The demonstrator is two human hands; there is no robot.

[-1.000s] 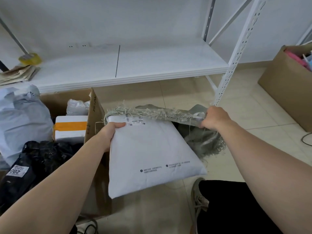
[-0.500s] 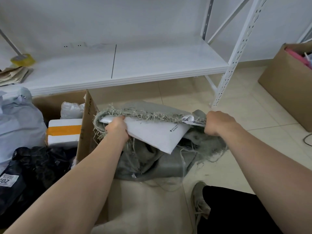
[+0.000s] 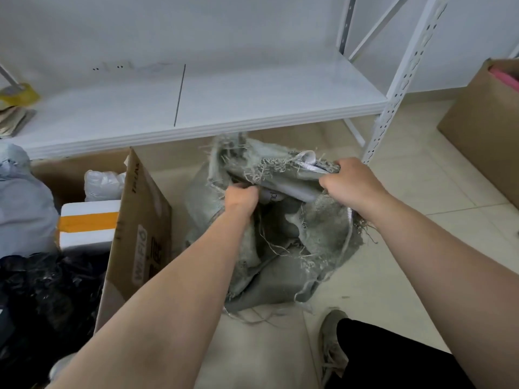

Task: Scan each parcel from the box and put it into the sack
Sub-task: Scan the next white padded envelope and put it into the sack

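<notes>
A frayed grey-green woven sack sits on the floor in the middle. My right hand grips its rim at the right and holds the mouth up. My left hand is inside the mouth, fingers curled on the white parcel, of which only a strip shows. To the left stands the open cardboard box holding a white parcel with an orange band, a black bagged parcel, a grey bagged parcel and a small clear-wrapped one.
A low white shelf runs behind the box and sack, its perforated post just right of the sack. A second cardboard box stands at far right. My shoe and black trouser leg are at the bottom right.
The white parcel has gone from lying half outside the sack's mouth to almost fully inside. My left hand followed it down into the sack. My right hand kept hold of the rim.
</notes>
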